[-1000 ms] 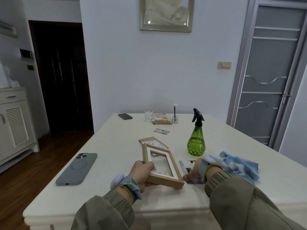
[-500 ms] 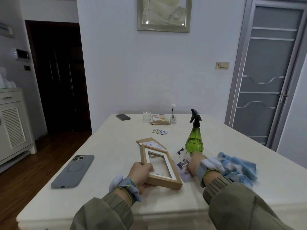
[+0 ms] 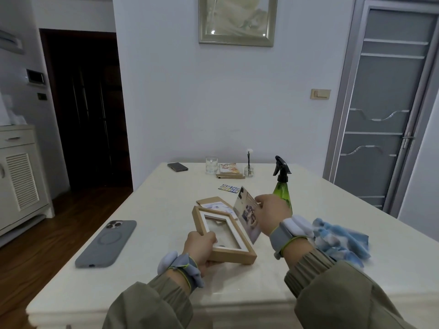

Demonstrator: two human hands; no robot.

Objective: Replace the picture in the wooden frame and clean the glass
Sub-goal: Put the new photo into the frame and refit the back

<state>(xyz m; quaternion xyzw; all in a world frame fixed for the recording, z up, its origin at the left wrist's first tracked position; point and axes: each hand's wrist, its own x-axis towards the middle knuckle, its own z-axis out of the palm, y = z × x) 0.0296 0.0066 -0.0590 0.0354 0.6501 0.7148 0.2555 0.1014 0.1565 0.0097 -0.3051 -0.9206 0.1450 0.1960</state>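
Wooden frame [image 3: 223, 236], rectangular, glossy picture [image 3: 245, 216] raised

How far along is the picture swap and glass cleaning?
Done: the wooden frame looks opened, its backing board lying on the table behind. In hand: left hand grips the frame, right hand holds a photo beside it. Left: fit photo, close, clean; spray bottle and cloth sit untouched.

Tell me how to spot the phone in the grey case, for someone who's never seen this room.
Start at the cream table. On its left side, near the front edge, the grey-cased phone lies camera side up. The only similar thing, a dark flat device, sits at the far end.
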